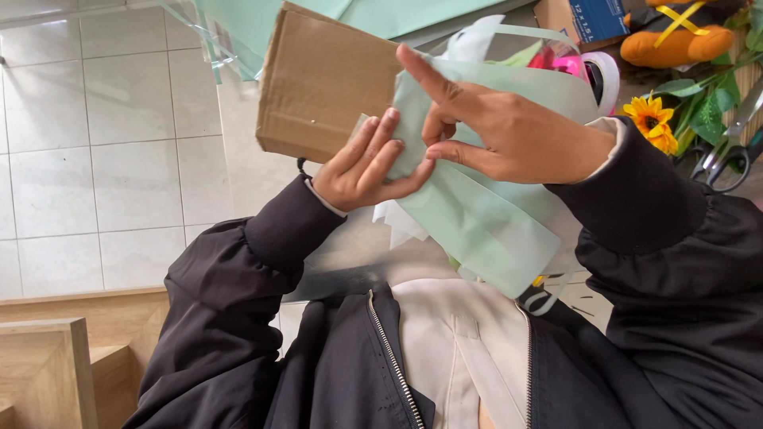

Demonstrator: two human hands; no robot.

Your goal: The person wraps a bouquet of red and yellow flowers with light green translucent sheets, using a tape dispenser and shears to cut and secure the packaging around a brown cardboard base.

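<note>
Both my hands are raised in front of my chest, on a bundle wrapped in pale green paper. My left hand grips the paper's left edge, fingers on top and thumb underneath. My right hand pinches a fold of the same paper between thumb and bent fingers, with the index finger stretched out to the upper left. White tissue paper sticks out below the left hand. Something pink shows at the top of the bundle. What the paper wraps is mostly hidden.
A brown cardboard box stands just behind my left hand. To the right are a white tape roll, a yellow sunflower with leaves, scissors, an orange plush toy and a blue box. White tiles and wooden furniture lie at left.
</note>
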